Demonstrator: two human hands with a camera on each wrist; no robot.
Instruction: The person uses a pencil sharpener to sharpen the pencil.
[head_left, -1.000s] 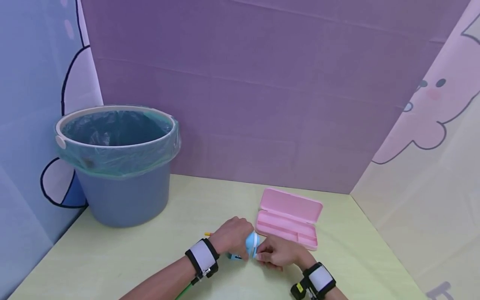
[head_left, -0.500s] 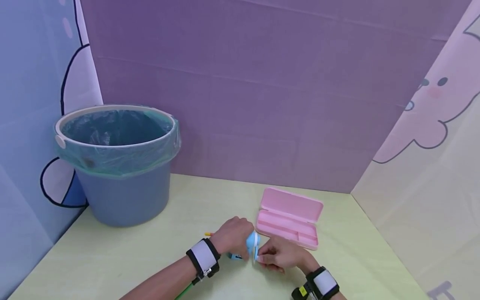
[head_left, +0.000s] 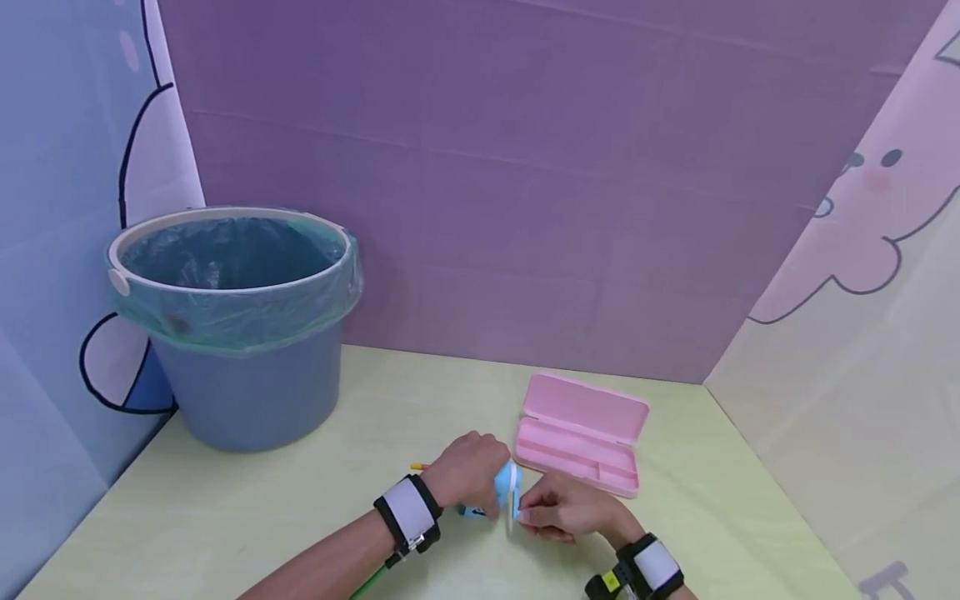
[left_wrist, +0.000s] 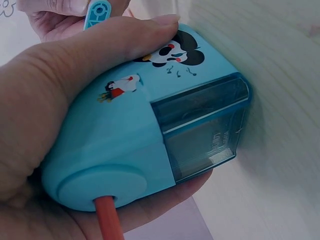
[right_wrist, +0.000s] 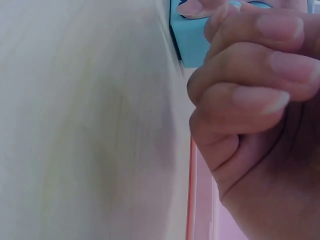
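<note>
My left hand [head_left: 468, 471] grips a light blue crank pencil sharpener [left_wrist: 115, 120], its thumb over the top and fingers underneath. Cartoon figures decorate the body, and a dark see-through shavings drawer [left_wrist: 202, 132] is at one side. An orange-red pencil [left_wrist: 108, 220] is inserted in the round hole at the front; its far end sticks out to the left of the hand in the head view. On the other side, my right hand [head_left: 566, 506] pinches the blue crank handle [head_left: 515, 502] with thumb and fingertips. In the right wrist view the curled fingers [right_wrist: 250, 107] hide most of the handle.
An open pink pencil case [head_left: 577, 454] lies just behind the right hand, lid tilted back. At the back left stands a blue bucket [head_left: 247, 392] lined with a thin green bag. Purple fabric [head_left: 480, 208] walls off the back of the pale yellow table [head_left: 300, 517].
My right hand has shifted slightly to the right with the crank handle in its fingers. The left hand keeps its hold on the sharpener, nearly still.
</note>
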